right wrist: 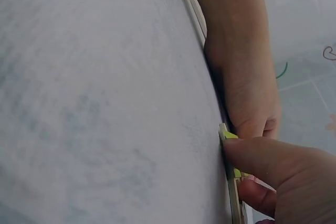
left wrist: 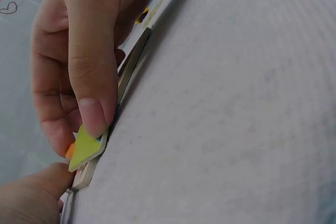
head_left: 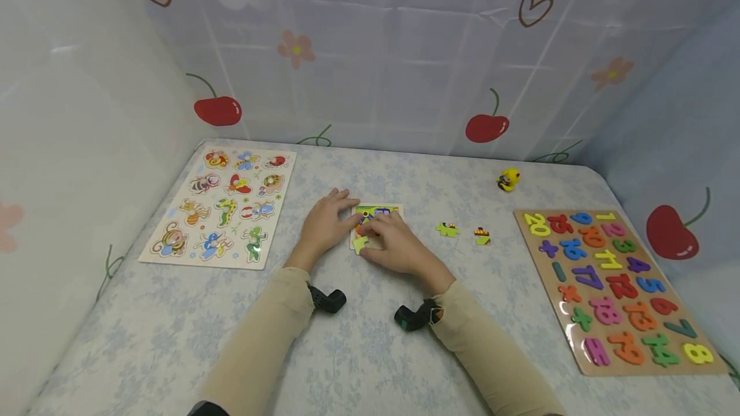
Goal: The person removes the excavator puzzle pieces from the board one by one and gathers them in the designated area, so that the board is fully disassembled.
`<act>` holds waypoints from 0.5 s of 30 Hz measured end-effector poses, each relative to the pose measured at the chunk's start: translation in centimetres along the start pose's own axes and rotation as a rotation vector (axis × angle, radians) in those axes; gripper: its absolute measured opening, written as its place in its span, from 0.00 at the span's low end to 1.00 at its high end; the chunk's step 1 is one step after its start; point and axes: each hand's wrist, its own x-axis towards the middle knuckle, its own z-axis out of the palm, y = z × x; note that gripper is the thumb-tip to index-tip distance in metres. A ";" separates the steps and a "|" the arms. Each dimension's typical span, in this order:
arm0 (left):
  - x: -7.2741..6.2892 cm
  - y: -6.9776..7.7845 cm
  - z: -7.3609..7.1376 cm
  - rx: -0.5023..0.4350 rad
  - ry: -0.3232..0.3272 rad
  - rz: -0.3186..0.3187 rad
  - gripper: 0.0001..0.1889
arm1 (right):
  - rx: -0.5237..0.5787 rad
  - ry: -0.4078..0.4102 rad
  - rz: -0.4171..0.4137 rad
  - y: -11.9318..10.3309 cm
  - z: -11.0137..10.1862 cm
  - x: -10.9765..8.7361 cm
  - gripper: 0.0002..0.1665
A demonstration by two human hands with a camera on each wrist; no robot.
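A small jigsaw puzzle board [head_left: 396,206] with a colourful picture lies on the table, partly hidden beneath the hands. My right hand [head_left: 400,246] pinches a yellow-green puzzle piece [head_left: 360,244] over the board's lower left corner. In the left wrist view the piece [left wrist: 84,151] is tilted, with the right thumb on it. My left hand [head_left: 325,228] lies along the left side of the board, fingers extended, its thumb at the board's edge. Two loose puzzle pieces, a green one [head_left: 448,230] and a red-yellow-green one [head_left: 482,236], lie to the right.
At the left lies a white insect-picture board [head_left: 272,223] with several figures. A wooden number board [head_left: 569,332] with coloured digits lies at the right. A small yellow toy [head_left: 509,180] stands at the back right. Printed curtains [head_left: 370,95] enclose the table's back and sides.
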 end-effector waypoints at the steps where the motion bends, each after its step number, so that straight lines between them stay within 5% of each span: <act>1: 0.0 0.0 0.0 0.003 0.000 -0.002 0.24 | 0.018 0.003 0.006 0.0 0.0 0.0 0.19; 15: 0.1 -0.4 0.3 0.013 0.018 0.013 0.24 | 0.260 0.055 -0.002 -0.1 -0.3 -0.2 0.12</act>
